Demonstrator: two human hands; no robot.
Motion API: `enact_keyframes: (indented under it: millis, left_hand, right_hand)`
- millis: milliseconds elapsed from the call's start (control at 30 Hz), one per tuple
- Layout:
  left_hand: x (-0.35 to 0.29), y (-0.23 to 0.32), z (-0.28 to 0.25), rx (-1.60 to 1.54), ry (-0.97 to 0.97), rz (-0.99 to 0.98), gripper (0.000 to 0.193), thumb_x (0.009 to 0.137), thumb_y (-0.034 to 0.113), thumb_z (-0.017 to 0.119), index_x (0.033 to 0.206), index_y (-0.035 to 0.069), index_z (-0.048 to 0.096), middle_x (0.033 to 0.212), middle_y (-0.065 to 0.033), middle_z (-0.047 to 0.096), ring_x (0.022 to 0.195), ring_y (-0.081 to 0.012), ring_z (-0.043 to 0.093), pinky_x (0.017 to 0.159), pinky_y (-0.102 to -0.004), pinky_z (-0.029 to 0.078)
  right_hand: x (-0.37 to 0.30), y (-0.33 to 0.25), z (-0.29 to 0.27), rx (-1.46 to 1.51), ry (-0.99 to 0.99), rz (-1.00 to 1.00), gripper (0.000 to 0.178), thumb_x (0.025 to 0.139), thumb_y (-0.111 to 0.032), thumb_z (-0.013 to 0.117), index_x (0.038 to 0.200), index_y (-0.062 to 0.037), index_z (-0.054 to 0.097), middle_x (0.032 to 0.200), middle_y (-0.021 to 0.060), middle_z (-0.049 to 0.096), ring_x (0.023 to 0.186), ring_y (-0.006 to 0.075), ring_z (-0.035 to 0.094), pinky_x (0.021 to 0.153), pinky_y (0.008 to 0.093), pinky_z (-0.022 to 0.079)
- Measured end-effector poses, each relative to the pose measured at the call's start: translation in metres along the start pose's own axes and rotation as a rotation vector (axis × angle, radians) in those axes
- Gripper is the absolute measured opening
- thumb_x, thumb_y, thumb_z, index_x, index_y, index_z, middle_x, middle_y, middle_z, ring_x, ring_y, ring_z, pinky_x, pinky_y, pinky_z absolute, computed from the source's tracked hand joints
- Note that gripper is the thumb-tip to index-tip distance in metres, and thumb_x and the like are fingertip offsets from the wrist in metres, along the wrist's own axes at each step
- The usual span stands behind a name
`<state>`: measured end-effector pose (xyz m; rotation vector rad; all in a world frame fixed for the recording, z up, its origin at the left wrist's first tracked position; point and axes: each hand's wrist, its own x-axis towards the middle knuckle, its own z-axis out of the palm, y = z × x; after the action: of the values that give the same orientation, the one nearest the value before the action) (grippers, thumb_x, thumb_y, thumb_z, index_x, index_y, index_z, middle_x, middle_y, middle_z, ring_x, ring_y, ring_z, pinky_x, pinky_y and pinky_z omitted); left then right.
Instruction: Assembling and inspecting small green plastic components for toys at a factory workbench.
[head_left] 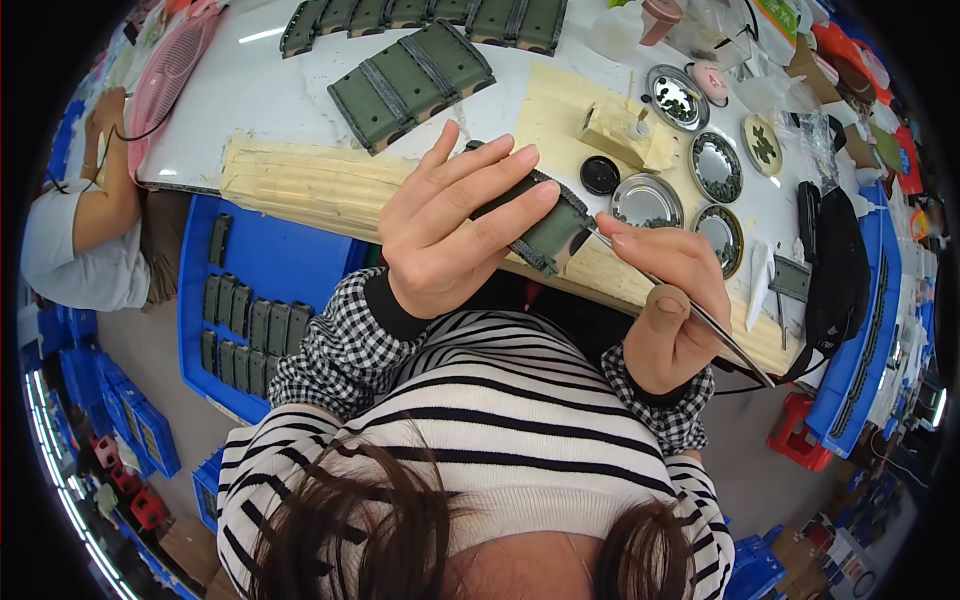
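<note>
My left hand is wrapped around a green plastic piece with dark ribbed edges and a camouflage-patterned side. Its fingers lie across the top of the piece and hide much of it. In my right hand is a slim metal tool like a pair of tweezers, its tip pointing at the right end of the green piece. Whether the tip touches the piece is hard to tell. A finger of the right hand wears a tan bandage.
Steel dishes with small green parts stand at right, near a round black lid and a paper-wrapped block. More green pieces lie at the back. A blue crate holds dark parts. Another person's arm is at far left.
</note>
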<state>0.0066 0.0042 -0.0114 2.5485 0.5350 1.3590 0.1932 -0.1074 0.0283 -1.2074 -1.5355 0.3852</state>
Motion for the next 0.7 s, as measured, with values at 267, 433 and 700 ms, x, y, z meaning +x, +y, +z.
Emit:
enact_keyframes:
  millis: [267,433,700]
  left_hand:
    - [-0.0023,-0.0015,0.003,0.046,0.046,-0.007,0.05,0.063,0.0,0.073,0.111,0.014,0.074,0.116,-0.0078,0.069,0.11,-0.0269,0.065,0.103,-0.0507,0.045]
    - [-0.0001,0.0013,-0.0038,0.029,-0.018,0.0,0.045,0.068,-0.004,0.074,0.112,0.006,0.071,0.117,-0.0181,0.067,0.114,-0.0344,0.063,0.104,-0.0516,0.044]
    - [-0.0031,-0.0005,-0.0029,-0.004,-0.009,-0.002,0.039,0.073,-0.004,0.073,0.111,0.002,0.068,0.118,-0.0199,0.067,0.113,-0.0357,0.064,0.102,-0.0499,0.047]
  right_hand:
    - [0.0004,0.0039,-0.0037,0.02,-0.056,-0.046,0.02,0.091,-0.006,0.059,0.107,0.0041,0.067,0.1,0.0185,0.066,0.099,0.0317,0.069,0.085,0.0355,0.053]
    - [0.0005,0.0043,-0.0026,0.026,-0.058,-0.042,0.021,0.087,0.0,0.06,0.106,0.0043,0.067,0.1,0.0188,0.066,0.099,0.0322,0.069,0.085,0.0356,0.053]
    - [0.0042,0.0015,0.0011,0.03,-0.045,-0.052,0.019,0.086,0.003,0.062,0.104,0.0036,0.067,0.1,0.0173,0.067,0.098,0.0295,0.069,0.083,0.0336,0.054]
